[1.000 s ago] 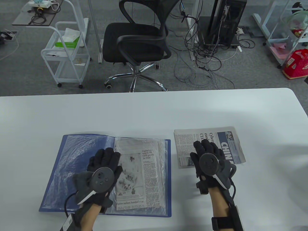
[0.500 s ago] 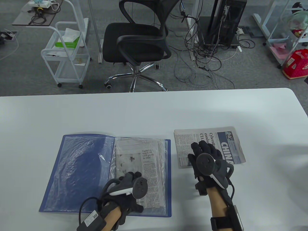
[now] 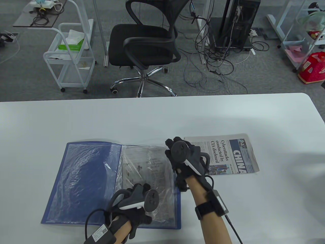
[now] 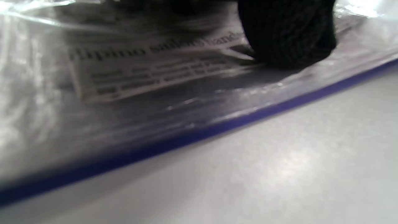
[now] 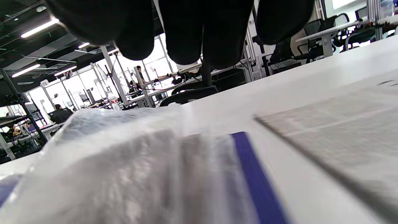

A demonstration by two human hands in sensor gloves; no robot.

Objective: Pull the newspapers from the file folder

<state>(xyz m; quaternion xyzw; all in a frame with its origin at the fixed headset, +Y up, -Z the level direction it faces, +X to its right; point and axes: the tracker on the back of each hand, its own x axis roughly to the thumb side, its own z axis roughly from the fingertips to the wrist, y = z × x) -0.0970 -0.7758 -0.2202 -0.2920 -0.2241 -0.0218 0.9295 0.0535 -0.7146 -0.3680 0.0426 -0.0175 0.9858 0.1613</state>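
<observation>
A blue file folder (image 3: 83, 178) lies open near the table's front edge, with clear plastic sleeves. A newspaper (image 3: 144, 165) sits inside the right-hand sleeve and also shows in the left wrist view (image 4: 140, 68). My left hand (image 3: 137, 188) is turned on its side at the sleeve's lower part. One of its fingertips (image 4: 286, 37) presses on the plastic just above the folder's blue edge (image 4: 186, 140). My right hand (image 3: 171, 144) is over the folder's upper right corner, its fingers (image 5: 202, 31) hanging apart above the crumpled sleeve (image 5: 124, 161), holding nothing. A second folded newspaper (image 3: 228, 155) lies flat to the right.
The white table (image 3: 152, 117) stretches beyond the folder. Its far edge is at mid-frame and its right corner is rounded. A black office chair (image 3: 144, 43), a white cart (image 3: 68, 58) and cables stand on the floor behind.
My right hand left the loose newspaper and moved left to the folder's upper right corner. My left hand turned on its side and dropped to the sleeve's lower part. The sleeve is more crumpled.
</observation>
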